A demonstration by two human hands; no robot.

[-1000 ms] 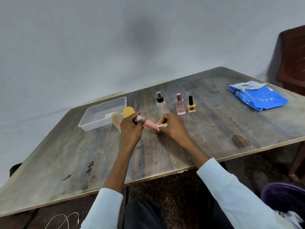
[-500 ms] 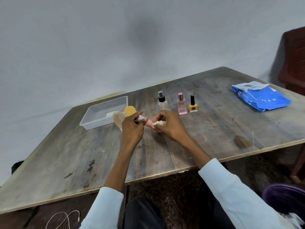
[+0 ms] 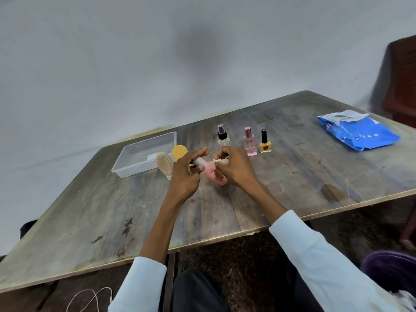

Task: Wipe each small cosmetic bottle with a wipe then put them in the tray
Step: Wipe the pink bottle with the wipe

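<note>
Worn wooden table point(image 3: 225, 210), mid-wipe: left hand point(image 3: 184, 174) grips pink bottle point(image 3: 213, 174) by its cap end, right hand point(image 3: 234, 167) pinches wipe point(image 3: 221, 161) vs its body. Next, prob: tray point(image 3: 144, 157) just beyond left hand.

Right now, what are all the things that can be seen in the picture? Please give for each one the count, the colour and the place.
pink bottle: 1, pink with pale cap, held over the table between both hands
wipe: 1, white, bunched on the pink bottle
tray: 1, clear plastic, far left of the table
spray bottle: 1, clear with black top, upright behind the hands
perfume bottle: 1, pink, upright right of the spray bottle
nail polish: 1, yellow with black cap, right of the perfume bottle
round-topped items: 2, beige and yellow, beside the tray
wipes pack: 1, blue, far right
table: 1, worn wood
cable: 1, white, on the floor
left hand: grips the cap end
right hand: pinches the wipe
</note>
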